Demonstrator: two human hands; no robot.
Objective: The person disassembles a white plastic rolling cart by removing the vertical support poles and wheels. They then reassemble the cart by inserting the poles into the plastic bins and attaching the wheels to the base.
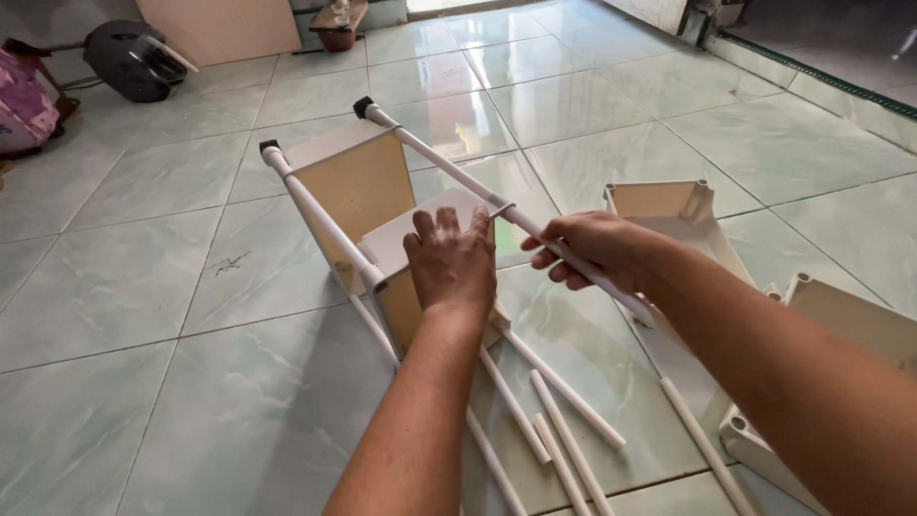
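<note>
A partly built white plastic rack lies on its side on the tiled floor, with two beige shelf trays joined by white tubes. My left hand presses flat on the nearer shelf tray. My right hand grips a long white tube that runs along the rack's right side and ends in a black foot cap. A second tube with a black cap runs down the left side.
Several loose white tubes lie on the floor near me. Two spare shelf trays rest at the right. A black helmet and a pink bag sit at the far left, a board leans against the wall.
</note>
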